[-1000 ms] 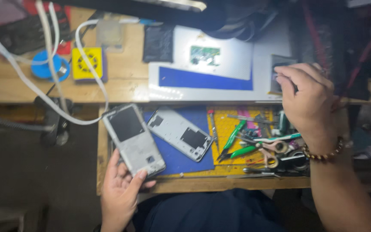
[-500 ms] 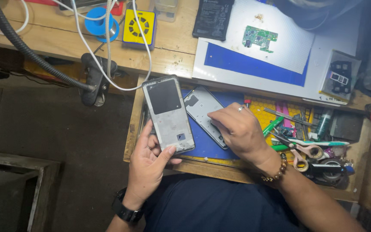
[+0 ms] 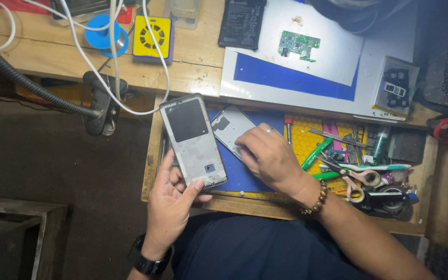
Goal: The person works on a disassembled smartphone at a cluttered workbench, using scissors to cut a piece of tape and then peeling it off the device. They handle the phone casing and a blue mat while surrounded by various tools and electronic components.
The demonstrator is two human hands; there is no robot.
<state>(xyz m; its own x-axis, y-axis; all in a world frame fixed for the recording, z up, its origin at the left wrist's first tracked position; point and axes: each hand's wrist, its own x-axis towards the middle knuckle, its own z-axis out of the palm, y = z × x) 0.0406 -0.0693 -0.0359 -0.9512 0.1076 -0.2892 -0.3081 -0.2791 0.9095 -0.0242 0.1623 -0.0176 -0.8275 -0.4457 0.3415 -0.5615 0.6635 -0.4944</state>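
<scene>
Over the crowded drawer tray (image 3: pixel 154 155), left hand (image 3: pixel 169 207) grips a phone frame (image 3: pixel 193 140); right hand (image 3: pixel 270 158) presses the back cover (image 3: pixel 229 127).

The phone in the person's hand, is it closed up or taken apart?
Taken apart. The phone frame in the left hand shows bare insides; the green circuit board lies apart on the white sheet.

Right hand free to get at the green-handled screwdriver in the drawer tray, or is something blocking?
Probably yes. The right hand rests on the grey phone back cover, holding nothing. The green-handled screwdriver lies just beside it on the yellow mat, with nothing between them. The left hand holds the grey phone frame.
</scene>
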